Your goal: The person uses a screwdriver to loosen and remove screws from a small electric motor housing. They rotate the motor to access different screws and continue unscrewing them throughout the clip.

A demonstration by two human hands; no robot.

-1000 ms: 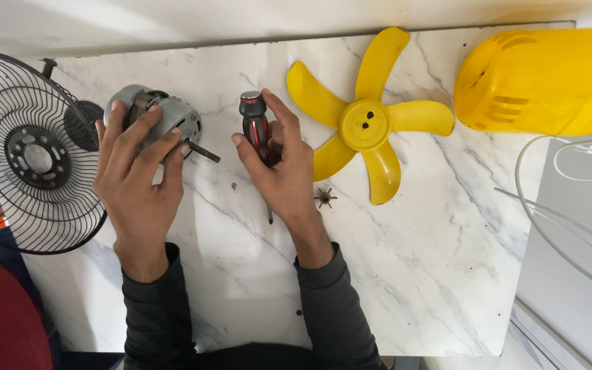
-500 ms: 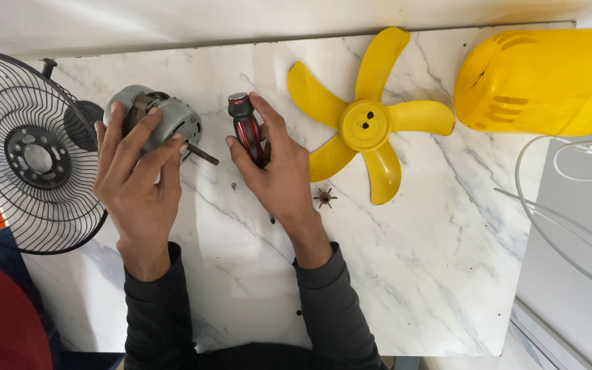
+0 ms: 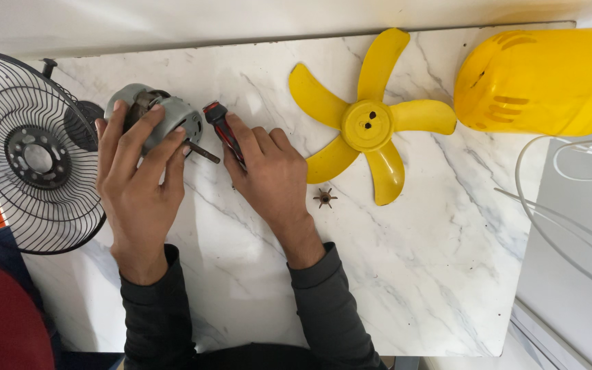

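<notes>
1. Head view, left side: fingers of the left hand (image 3: 138, 179) were spread and clamped over the grey fan motor (image 3: 162, 122), which lay on the marble table (image 3: 405, 274) with its shaft (image 3: 203, 152) pointing toward the other hand. A firm, flat press like that seemed the right way to stop the round casing from rolling.
2. Head view, middle: the right hand (image 3: 268, 175) was closed around a red-and-black screwdriver (image 3: 224, 130), its handle end up near the motor and the tip hidden under the palm. I judged a straight, steady line into the fastener would matter most.
3. Head view, surroundings: the wire fan guard (image 3: 29, 157) sat just left of the motor, the yellow fan blade (image 3: 368, 123) and yellow housing (image 3: 549, 82) lay well to the right, and a small dark star-shaped part (image 3: 324, 198) rested near the right wrist, worth keeping clear of a sleeve.
</notes>
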